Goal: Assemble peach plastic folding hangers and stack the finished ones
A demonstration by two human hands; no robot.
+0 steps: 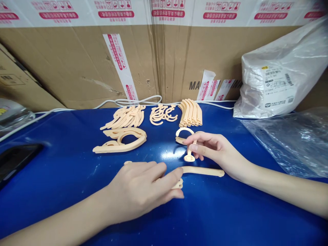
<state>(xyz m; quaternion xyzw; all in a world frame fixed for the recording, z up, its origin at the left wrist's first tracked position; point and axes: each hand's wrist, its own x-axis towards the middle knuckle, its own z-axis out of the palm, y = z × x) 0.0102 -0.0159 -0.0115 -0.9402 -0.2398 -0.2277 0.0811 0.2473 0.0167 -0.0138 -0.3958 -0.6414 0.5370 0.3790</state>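
Observation:
My right hand (pixel 208 147) pinches a cream plastic hanger hook (pixel 189 158) by its stem, its curve up and its round base down. Behind the fingers lies part of another cream piece (pixel 180 140). My left hand (pixel 146 188) is closed, palm down, around a cream hanger arm (pixel 178 184), whose end shows between thumb and forefinger. Another long hanger arm (pixel 205 171) reaches out to the right from under the left fingertips; whether it is joined to the held one is hidden. A cream end also peeks out behind the left knuckles.
Folded hangers (pixel 128 147) lie at left. Behind them are piles of hanger arms (pixel 128 116), hooks (pixel 160 114) and more arms (pixel 191 112). A black phone (pixel 19 159), a white cable (pixel 107 101), a plastic parcel (pixel 276 78), clear film (pixel 289 136) and cardboard boxes (pixel 84 65) surround the blue table (pixel 217 215).

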